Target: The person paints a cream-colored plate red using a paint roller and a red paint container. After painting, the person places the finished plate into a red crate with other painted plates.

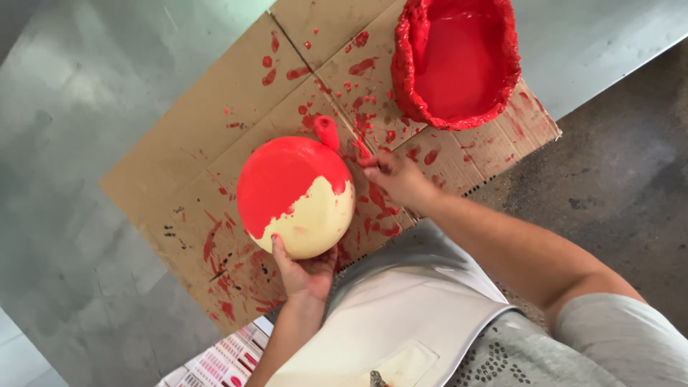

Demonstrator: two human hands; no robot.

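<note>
Two bare hands work over a flattened sheet of brown cardboard [179, 165] that lies on a grey surface [79, 107]; the cardboard serves as the landmark for everything else. At its left part the sheet is mostly plain, with a few red streaks and small dark marks toward its near edge. Just off its near corner, toward the person, lies a white and pink printed sheet [222, 362].

Near the middle of the cardboard the left hand [304, 272] cups a round cream balloon [297, 197] from below, fingers curled up against its underside and thumb on its side, holding it above the sheet. Wet red paint covers the balloon's upper and left portion, including the knotted neck [326, 132] that points away from the person; the lower right portion is bare cream.

Right of the balloon, the right hand [394, 175] rests over the paint-spattered part of the cardboard, its fingers loosely bent and tipped with red, closed on nothing, near the balloon but not touching it.

At the far right corner of the cardboard sits a bowl [455, 61] thickly crusted with red and filled with red paint. Splashes of red dot the sheet between bowl and balloon.
</note>
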